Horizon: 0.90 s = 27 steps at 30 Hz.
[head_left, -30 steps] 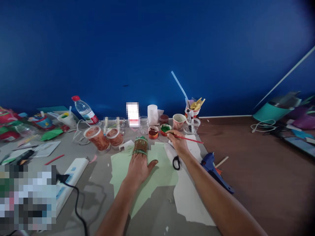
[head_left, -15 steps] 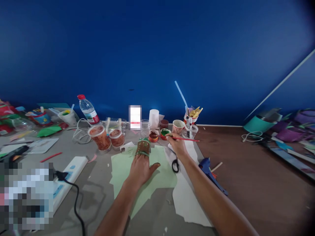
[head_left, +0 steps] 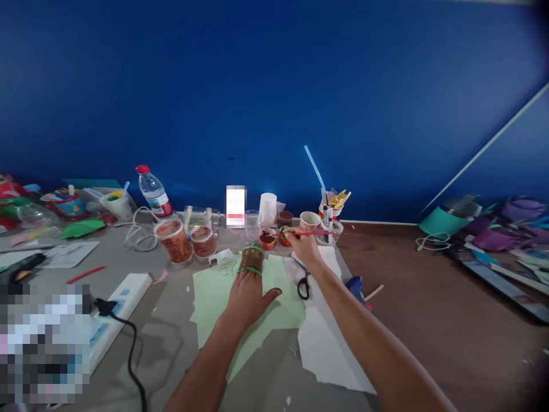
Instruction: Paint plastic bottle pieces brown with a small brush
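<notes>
The fingers of my left hand are pushed inside a small brown cylinder with green edges and light dots, holding it over a pale green paper sheet. The thumb sticks out to the side. My right hand pinches a thin red paintbrush, held nearly level. Its tip points left, at the right rim of a small pot of dark brown paint. Partly hidden by the right fingers is a pot of green paint.
Black-handled scissors lie by white paper. A blue glue gun is partly behind my right forearm. At the back stand stained tubs, a water bottle and a paper cup. A power strip is at left.
My right hand has moved the brush left, its tip going from the green paint pot to the brown one. The left hand and cylinder have barely shifted.
</notes>
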{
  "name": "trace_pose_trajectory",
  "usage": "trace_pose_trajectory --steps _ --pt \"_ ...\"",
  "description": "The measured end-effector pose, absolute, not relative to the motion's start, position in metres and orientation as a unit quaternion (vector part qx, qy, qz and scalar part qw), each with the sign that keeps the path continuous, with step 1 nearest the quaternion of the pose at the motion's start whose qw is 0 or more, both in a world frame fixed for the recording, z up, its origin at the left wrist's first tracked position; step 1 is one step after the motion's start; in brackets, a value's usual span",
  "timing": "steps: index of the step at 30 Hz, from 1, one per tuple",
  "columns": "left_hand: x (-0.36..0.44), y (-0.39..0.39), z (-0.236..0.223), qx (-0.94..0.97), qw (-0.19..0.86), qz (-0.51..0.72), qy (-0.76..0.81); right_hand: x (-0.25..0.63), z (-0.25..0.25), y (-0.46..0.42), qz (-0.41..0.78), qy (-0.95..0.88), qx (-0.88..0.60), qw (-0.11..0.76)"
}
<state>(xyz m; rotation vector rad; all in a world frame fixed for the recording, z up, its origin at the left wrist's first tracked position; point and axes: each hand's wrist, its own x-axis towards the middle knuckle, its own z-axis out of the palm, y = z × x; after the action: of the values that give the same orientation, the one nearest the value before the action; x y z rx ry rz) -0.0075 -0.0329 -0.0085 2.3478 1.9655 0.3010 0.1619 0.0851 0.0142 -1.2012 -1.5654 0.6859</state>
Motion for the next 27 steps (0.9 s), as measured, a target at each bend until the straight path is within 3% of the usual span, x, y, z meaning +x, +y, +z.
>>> trace_pose_trajectory --steps 20,27 --pt "-0.006 -0.034 -0.008 0.765 0.036 0.092 0.637 0.157 0.015 0.096 0.262 -0.667 -0.519 0.466" --pt "-0.006 -0.033 -0.004 0.760 0.057 0.080 0.643 0.172 0.013 0.096 0.286 -0.594 -0.505 0.557"
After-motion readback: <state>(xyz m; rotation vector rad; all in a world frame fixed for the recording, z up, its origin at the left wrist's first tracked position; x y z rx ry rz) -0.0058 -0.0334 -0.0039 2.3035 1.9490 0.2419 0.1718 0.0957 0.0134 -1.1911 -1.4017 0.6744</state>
